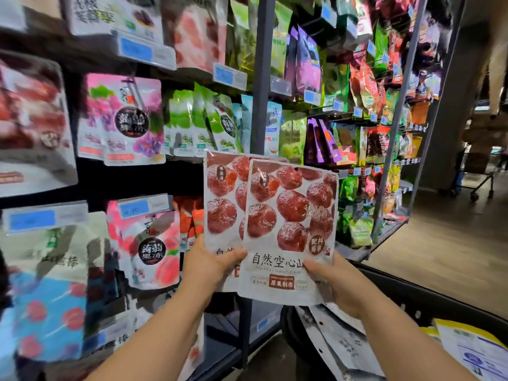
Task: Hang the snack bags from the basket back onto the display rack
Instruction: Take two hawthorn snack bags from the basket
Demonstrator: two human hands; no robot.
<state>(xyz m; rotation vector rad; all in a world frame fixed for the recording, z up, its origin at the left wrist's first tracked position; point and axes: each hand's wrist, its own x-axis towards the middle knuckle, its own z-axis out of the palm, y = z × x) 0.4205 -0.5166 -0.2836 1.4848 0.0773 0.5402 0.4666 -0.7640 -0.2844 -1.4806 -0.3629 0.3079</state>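
Observation:
Two white snack bags printed with red hawthorn balls are held up in front of the display rack [259, 78]. My left hand [209, 266] grips the rear snack bag [224, 204] at its lower edge, thumb on the front. My right hand [336, 281] grips the front snack bag [291, 232] at its lower right corner. The front bag overlaps the rear one. Below my right arm is the dark basket [428, 298], with more white and yellow bags [472, 350] lying in it.
Rows of hanging snack bags fill the rack, pink jelly bags [129, 119] to the left and green ones [203, 119] behind. A dark empty gap [154, 180] lies left of the held bags. A wooden floor aisle [453, 243] and a trolley [475, 177] are at the right.

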